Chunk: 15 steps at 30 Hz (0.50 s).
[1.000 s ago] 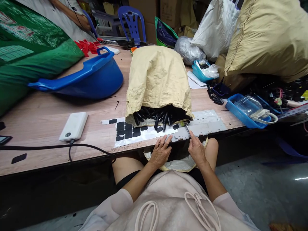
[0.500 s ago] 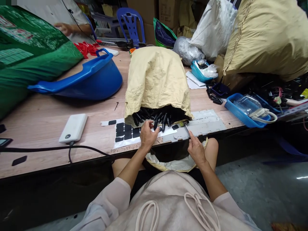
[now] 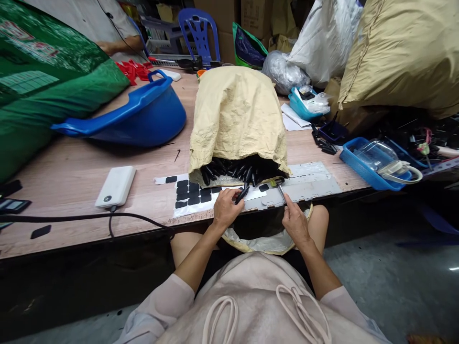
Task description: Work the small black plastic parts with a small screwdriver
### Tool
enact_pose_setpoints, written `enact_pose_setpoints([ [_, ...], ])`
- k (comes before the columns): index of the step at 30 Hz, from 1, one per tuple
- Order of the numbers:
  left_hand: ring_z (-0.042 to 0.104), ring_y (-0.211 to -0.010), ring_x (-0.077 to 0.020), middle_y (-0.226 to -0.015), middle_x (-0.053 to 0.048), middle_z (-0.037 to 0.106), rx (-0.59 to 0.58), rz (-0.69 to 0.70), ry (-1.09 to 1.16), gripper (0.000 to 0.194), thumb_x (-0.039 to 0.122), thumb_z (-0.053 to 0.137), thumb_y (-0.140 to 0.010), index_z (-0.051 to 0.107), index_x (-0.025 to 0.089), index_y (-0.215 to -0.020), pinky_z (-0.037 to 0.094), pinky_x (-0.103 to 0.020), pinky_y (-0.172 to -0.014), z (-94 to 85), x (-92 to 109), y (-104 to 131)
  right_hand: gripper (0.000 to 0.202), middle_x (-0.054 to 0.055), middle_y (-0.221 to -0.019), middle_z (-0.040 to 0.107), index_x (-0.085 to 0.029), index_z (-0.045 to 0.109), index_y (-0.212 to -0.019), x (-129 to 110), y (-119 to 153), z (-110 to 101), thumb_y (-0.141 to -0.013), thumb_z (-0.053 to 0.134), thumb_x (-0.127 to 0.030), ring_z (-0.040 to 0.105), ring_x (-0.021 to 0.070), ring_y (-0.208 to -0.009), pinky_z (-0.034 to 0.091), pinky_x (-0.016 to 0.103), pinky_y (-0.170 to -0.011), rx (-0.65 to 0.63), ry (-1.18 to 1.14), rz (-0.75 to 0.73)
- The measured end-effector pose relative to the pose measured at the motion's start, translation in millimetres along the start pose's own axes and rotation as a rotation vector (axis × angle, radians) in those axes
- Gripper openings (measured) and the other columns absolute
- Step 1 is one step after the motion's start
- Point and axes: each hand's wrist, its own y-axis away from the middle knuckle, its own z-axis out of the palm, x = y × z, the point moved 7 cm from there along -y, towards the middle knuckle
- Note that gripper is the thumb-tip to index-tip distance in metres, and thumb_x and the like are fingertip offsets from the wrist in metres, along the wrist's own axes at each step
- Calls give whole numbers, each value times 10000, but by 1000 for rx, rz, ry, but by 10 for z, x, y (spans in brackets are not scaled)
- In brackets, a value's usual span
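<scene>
Currently, a slim black plastic piece (image 3: 242, 194) is being pinched between the thumb and fingers of the left hand (image 3: 225, 209), just in front of the open mouth of the tan woven sack (image 3: 237, 114) that is lying on its side on the light wooden worktable (image 3: 71, 177). More black plastic pieces (image 3: 229, 172) of the same kind are being spilled out of that mouth. A small metal tool with a yellow and black head (image 3: 279, 187) is being gripped by the curled fingers of the right hand (image 3: 296, 223), its head being rested on the grey flat plate (image 3: 308, 186) just to the right of the sack's mouth. Immediately left of the mouth, a white backing sheet carrying rows of black rounded pads (image 3: 191, 195) is being partly covered by the sack's edge. A crumpled pale bag (image 3: 265, 243) is being kept open on the lap, below the table edge in front of the sack. Farther to the sack's left, a white power bank (image 3: 115, 187) with a black cable (image 3: 71, 219) is being left flat, and a blue plastic tub (image 3: 143, 114) is being leaned on its side. To the sack's right, a blue shallow tray (image 3: 362, 167) is being used to hold a clear container. Behind the sack and to its left, another person's arm (image 3: 118, 45) is being rested near some red plastic parts (image 3: 134, 70).
</scene>
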Motion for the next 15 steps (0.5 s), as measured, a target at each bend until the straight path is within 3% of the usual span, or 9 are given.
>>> enact_pose_setpoints([
  [5, 591, -904, -248, -906, -44, 709, -66, 97, -22, 263, 176, 702, -795, 779, 232, -1040, 502, -396, -870, 64, 33, 90, 600, 116, -1175, 729, -254, 525, -1569, -10, 1, 2, -982, 439, -160, 715, 251, -979, 574, 320, -822, 1, 22, -4],
  [15, 592, -959, -248, -936, -37, 690, -65, 94, 77, 342, 227, 795, -774, 758, 231, -1114, 505, -401, -886, -19, -84, 161, 595, 114, -1154, 720, -240, 521, -1566, -10, 0, 4, -984, 427, -161, 712, 247, -994, 559, 310, -821, -6, 33, -6],
])
